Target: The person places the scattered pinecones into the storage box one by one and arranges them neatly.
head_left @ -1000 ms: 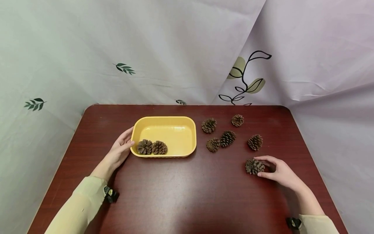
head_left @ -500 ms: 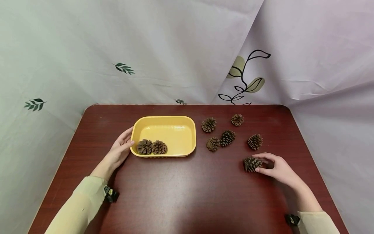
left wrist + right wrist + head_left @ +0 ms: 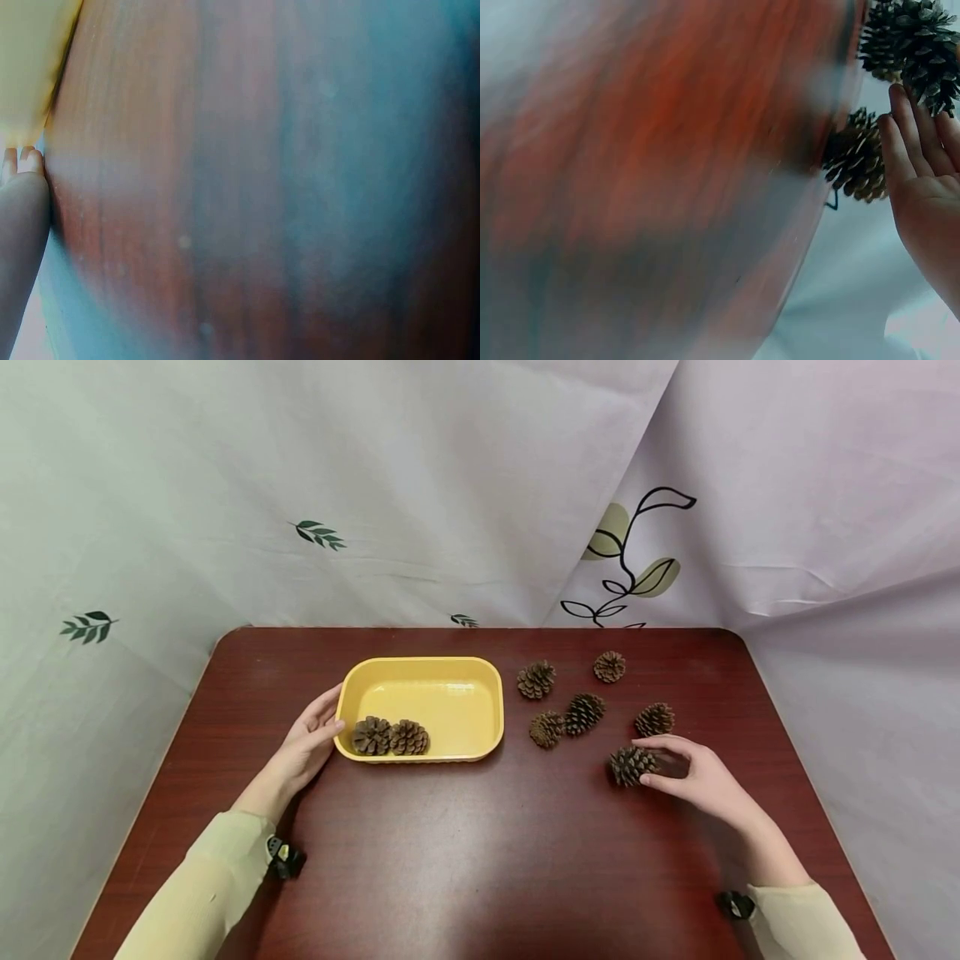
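In the head view my left hand (image 3: pixel 303 741) holds the left end of a yellow tray (image 3: pixel 491 747), its thumb at the rim and its fingers along the outer wall. Inside, at the near left corner, two brown pine cones (image 3: pixel 408 738) lie side by side. On the right, my right hand (image 3: pixel 697 777) grips a pine cone (image 3: pixel 630 766) between thumb and fingers. The right wrist view shows this held pine cone (image 3: pixel 930 56) at the fingertips. Whether it is clear of the table I cannot tell. Just behind the right hand lies another pine cone (image 3: pixel 655 719).
Several more pine cones (image 3: pixel 584 714) lie scattered on the dark red table (image 3: pixel 450 843) between the tray and the right hand. Pale cloth (image 3: pixel 450 485) with leaf prints hangs behind the table and along both sides.
My right hand has moved left and a little toward the back with the pine cone in its grip. My left hand and the tray have stayed in place.
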{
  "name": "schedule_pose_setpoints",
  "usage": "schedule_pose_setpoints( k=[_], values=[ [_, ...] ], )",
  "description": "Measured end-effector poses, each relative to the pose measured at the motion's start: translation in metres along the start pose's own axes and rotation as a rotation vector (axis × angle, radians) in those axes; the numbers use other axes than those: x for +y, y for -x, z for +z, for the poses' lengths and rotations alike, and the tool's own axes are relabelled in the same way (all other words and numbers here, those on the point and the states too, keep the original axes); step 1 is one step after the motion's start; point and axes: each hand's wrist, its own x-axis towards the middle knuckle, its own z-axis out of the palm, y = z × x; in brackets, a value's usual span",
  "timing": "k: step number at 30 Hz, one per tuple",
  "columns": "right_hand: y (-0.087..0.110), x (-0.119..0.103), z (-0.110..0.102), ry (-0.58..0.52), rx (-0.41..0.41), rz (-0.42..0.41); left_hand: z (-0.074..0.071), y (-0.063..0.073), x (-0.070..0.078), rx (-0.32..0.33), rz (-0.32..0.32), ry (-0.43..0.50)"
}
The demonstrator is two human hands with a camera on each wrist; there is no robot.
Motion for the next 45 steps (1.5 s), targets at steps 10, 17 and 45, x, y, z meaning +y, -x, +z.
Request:
schedule_pose_setpoints(
  k=[10, 17, 45],
  values=[
    [-0.021, -0.014, 0.012, -0.058, 0.014, -0.021, -0.001, 0.000, 0.000, 0.001, -0.005, 0.000],
    [-0.038, -0.026, 0.025, -0.126, 0.016, -0.073, -0.002, 0.000, 0.000, -0.003, -0.003, 0.008],
    [-0.094, -0.088, 0.068, -0.320, -0.017, -0.210, 0.000, 0.000, 0.001, 0.015, -0.009, 0.008]
  ],
)
